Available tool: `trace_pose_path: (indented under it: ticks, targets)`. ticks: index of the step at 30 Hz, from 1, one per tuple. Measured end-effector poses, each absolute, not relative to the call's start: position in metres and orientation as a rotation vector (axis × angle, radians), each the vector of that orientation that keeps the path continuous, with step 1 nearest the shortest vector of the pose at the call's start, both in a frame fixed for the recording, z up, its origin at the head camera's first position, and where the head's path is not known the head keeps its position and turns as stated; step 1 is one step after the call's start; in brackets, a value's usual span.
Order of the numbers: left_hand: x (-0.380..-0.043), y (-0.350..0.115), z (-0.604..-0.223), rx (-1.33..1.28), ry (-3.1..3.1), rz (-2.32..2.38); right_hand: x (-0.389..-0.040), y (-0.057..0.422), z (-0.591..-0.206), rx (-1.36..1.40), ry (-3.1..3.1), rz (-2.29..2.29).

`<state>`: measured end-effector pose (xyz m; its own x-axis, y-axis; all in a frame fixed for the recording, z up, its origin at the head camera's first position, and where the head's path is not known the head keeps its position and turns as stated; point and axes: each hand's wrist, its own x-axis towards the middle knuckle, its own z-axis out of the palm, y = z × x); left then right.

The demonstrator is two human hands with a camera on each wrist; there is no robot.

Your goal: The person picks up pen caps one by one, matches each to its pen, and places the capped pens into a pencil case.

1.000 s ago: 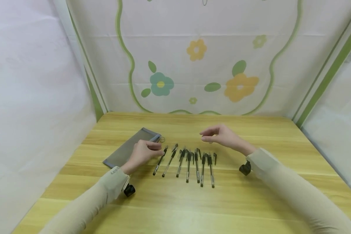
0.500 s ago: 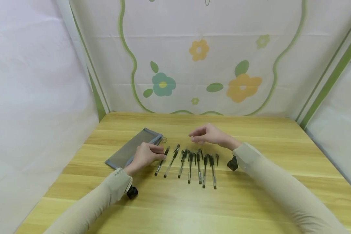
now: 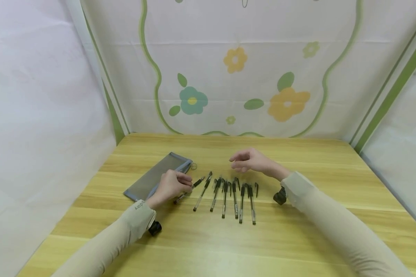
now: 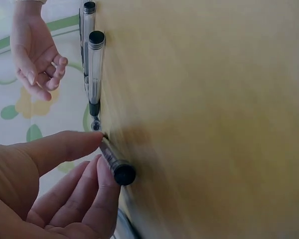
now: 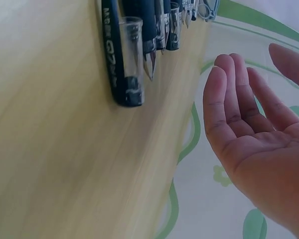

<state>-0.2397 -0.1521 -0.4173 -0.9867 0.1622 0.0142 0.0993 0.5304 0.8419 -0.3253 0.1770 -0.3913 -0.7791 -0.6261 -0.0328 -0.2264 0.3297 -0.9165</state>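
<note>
My left hand (image 3: 171,187) pinches the leftmost clear-barrelled, dark-gripped pen (image 3: 198,182) between thumb and fingers. In the left wrist view that pen's dark end cap (image 4: 124,174) points toward the camera, while the pen beside it (image 4: 95,69) lies on the table. Several more capless pens (image 3: 224,200) lie in a fanned row to the right, their caps (image 3: 256,189) by their tips. Behind the row hovers my right hand (image 3: 251,161), fingers loosely bent and holding nothing. A grey mesh zip pouch (image 3: 150,177) lies flat, partly behind the left hand.
The pouch's zip ring (image 3: 193,166) lies at its far right corner. Beneath everything is a wood-grain table (image 3: 208,246). A white flowered curtain (image 3: 201,57) stands along its far edge, with plain white sheets on either side.
The leftmost pen has swung round in the left hand, its tip to the right and its end cap toward the pouch. The right hand shifted left, then slightly back right.
</note>
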Motion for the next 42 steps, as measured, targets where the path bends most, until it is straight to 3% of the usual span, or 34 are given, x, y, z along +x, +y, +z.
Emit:
trace_pose_path:
  ticks: [17, 35, 42]
  targets:
    - [-0.241, -0.159, -0.417, 0.33, 2.698, 1.332, -0.324, 0.187, -0.397, -0.705, 2.19, -1.478]
    - [-0.23, -0.18, -0.393, 0.26, 2.303, 1.567, -0.319, 0.164, -0.378, -0.759, 2.268, -1.377]
    - [-0.228, -0.175, -0.396, 0.239, 2.08, 1.76, -0.324, 0.161, -0.376, -0.644, 2.219, -1.544]
